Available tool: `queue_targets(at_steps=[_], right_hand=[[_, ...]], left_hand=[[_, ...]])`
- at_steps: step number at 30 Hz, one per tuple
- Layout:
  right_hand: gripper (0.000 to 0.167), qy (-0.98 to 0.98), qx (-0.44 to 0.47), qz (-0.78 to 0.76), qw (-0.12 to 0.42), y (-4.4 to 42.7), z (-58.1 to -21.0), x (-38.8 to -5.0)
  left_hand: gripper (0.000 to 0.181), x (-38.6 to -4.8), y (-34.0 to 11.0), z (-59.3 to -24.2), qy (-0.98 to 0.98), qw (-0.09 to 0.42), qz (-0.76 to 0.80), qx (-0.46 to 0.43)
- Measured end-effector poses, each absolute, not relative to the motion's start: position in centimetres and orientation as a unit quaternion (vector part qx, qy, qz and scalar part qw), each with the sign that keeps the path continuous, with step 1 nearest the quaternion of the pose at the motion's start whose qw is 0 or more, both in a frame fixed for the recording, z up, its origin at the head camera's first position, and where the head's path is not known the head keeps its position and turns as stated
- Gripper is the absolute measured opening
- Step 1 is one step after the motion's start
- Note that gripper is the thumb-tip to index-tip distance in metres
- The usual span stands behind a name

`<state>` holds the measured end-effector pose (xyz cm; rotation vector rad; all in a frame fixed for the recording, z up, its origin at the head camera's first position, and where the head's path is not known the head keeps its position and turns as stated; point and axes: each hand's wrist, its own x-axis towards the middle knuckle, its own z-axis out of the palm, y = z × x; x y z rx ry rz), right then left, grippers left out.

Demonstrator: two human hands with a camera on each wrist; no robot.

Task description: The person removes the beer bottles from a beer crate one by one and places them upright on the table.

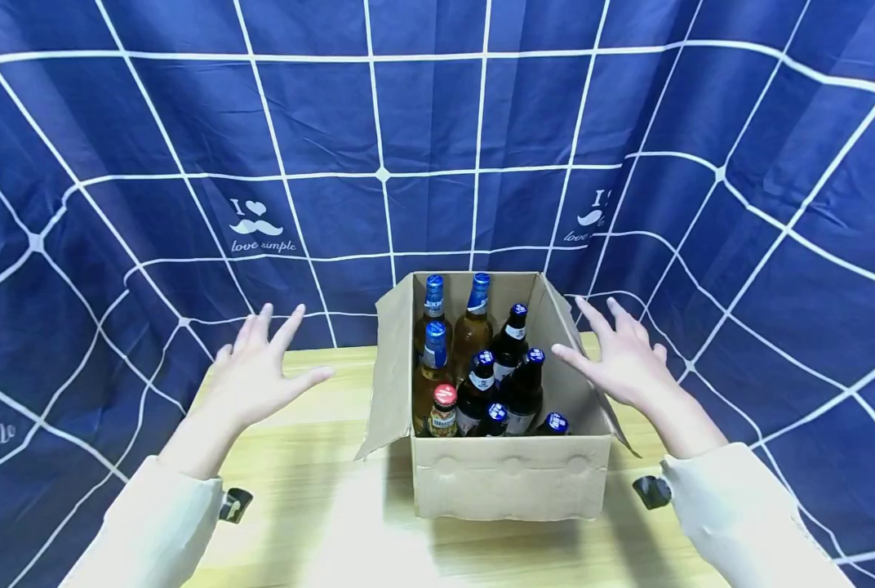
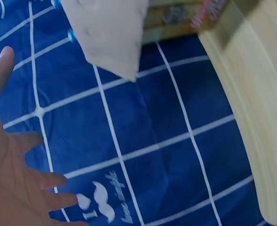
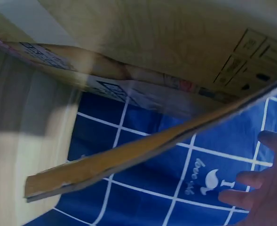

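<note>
An open cardboard box (image 1: 509, 482) stands on the wooden table with several upright bottles in it. Amber bottles with blue foil necks (image 1: 435, 347) fill its left side, and dark bottles with blue caps (image 1: 523, 384) its middle. A small red-capped bottle (image 1: 443, 411) sits at the front left. My left hand (image 1: 257, 371) hovers left of the box, fingers spread, holding nothing. Over the box's right side is my right hand (image 1: 624, 359), also spread and holding nothing; its thumb overlaps the right flap in the head view. In the right wrist view that flap (image 3: 129, 153) crosses before the hand.
The left flap (image 1: 389, 367) sticks outward from the box. Light wood tabletop (image 1: 305, 490) lies around the box. A blue cloth with white grid lines (image 1: 320, 122) hangs behind and on both sides. Each sleeve has a small black device (image 1: 235, 505) near its cuff.
</note>
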<state>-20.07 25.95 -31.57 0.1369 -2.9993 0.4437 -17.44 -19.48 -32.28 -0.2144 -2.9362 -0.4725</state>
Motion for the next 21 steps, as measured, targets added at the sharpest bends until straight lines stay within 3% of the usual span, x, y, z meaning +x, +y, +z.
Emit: queue_targets(at_steps=[12, 21], right_hand=[[0.083, -0.957, 0.088, 0.267, 0.069, 28.0, -32.9, -21.1], [0.08, -0.919, 0.035, 0.391, 0.032, 27.8, -34.1, -20.9]], left_hand=[[0.099, -17.0, -14.3, -32.3, -0.945, 0.081, -0.266, -0.175], [0.09, -16.6, -10.4, -33.5, -0.89, 0.037, -0.385, -0.241]])
